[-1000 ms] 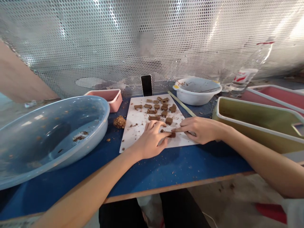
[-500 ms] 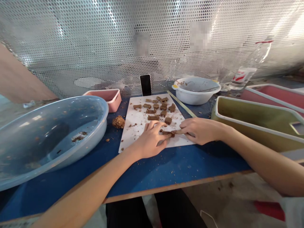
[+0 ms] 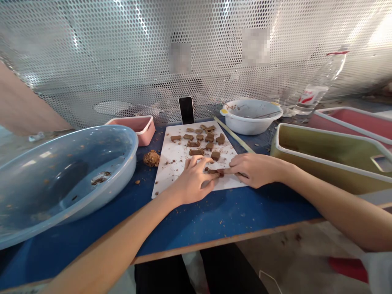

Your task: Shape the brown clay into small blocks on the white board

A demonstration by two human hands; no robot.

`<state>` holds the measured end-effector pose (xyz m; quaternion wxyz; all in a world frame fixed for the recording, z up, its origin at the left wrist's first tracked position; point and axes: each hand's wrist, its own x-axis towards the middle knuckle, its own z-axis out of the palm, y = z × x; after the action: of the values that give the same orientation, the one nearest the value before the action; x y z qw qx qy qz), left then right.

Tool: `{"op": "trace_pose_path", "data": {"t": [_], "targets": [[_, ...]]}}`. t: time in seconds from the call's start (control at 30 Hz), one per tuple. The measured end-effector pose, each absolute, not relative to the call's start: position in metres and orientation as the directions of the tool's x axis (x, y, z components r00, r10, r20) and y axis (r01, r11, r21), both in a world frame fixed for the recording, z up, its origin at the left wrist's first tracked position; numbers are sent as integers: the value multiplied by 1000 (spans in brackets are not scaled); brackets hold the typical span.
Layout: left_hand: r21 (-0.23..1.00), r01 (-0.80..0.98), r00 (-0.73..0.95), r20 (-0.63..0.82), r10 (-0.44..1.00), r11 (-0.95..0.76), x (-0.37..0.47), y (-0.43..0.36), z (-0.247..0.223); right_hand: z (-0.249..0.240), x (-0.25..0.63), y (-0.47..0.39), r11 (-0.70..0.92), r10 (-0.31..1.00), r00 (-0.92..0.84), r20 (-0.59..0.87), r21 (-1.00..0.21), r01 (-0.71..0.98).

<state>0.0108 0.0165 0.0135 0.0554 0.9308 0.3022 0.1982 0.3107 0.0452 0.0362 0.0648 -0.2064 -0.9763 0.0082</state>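
A small piece of brown clay point(image 3: 221, 173) lies near the front edge of a white board point(image 3: 167, 171). My left hand point(image 3: 192, 182) steadies its left side between thumb and fingers, the other fingers resting spread on the board. From the right, my right hand point(image 3: 257, 169) touches the piece with its index finger stretched out and the other fingers curled in. The fingers cover much of the piece. Beyond my hands sit several shaped clay pieces point(image 3: 196, 152), some block-like, some bone-like, with crumbs around them. A rough clay lump point(image 3: 151, 158) sits just left of the board.
A large blue basin point(image 3: 122, 183) fills the left, with a pink bin point(image 3: 147, 133) behind it. A phone point(image 3: 186, 110) leans against the perforated metal wall. To the right are a light stick point(image 3: 234, 134), a white basin point(image 3: 252, 124), an olive bin point(image 3: 318, 167) and a plastic bottle point(image 3: 318, 87).
The right index finger has shifted slightly on the clay piece. My left hand keeps nearly the same place; the whole view has moved a little.
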Motion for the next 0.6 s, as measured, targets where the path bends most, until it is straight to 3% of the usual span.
{"op": "trace_pose_path", "data": {"t": [0.13, 0.27, 0.6], "targets": [[248, 537, 730, 343, 592, -806, 12, 15, 14, 37, 311, 46, 911, 406, -904, 136, 22, 413], [302, 549, 642, 444, 625, -779, 11, 15, 15, 40, 315, 49, 910, 386, -892, 234, 60, 410], [328, 575, 553, 519, 651, -750, 8, 19, 14, 41, 309, 41, 930, 364, -924, 120, -97, 354]]}}
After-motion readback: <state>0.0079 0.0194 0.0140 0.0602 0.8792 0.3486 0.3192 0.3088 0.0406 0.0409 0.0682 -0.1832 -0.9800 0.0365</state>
